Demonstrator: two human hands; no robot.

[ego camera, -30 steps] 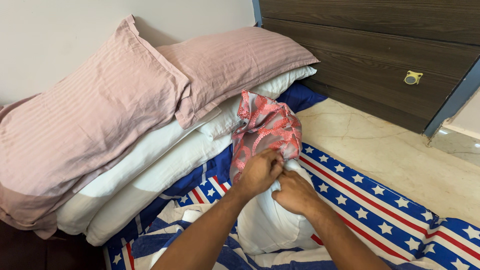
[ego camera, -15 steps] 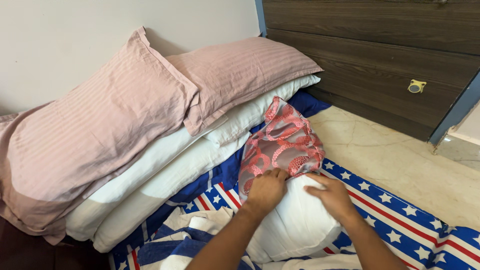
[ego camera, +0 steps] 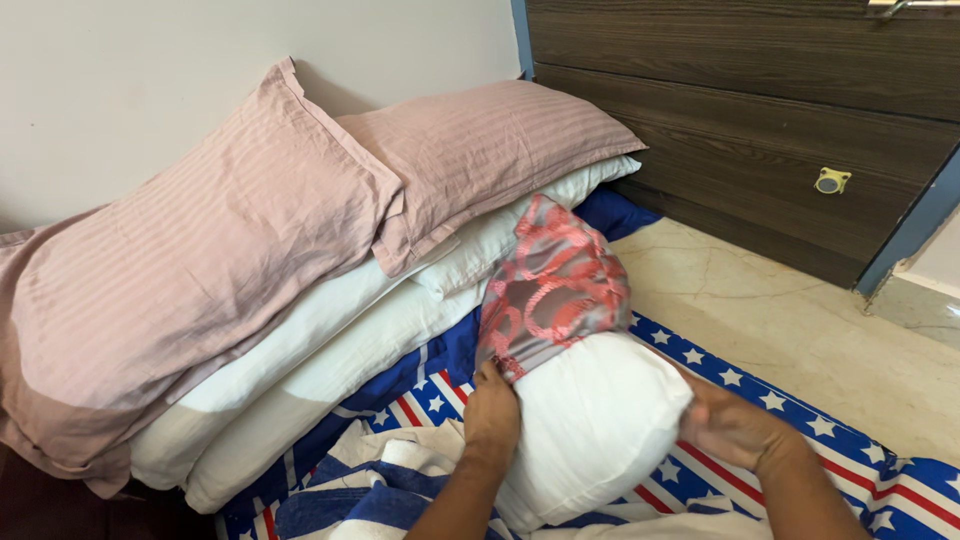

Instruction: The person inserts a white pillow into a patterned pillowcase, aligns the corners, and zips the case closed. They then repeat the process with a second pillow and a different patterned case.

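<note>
Left hand (ego camera: 492, 412), fingers curled shut, forearm reaching forward; right hand (ego camera: 735, 425) beside it, fingers blurred, forearm angled inward.

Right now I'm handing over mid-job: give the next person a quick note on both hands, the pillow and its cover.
Left hand: gripping the red patterned cover at its open edge.
Right hand: pressed against the side of the white pillow.
Pillow lies on the star-and-stripe sheet, beside the stacked pink pillows.
Done: cover sits over the far end.
Left: most of the pillow is bare.
</note>
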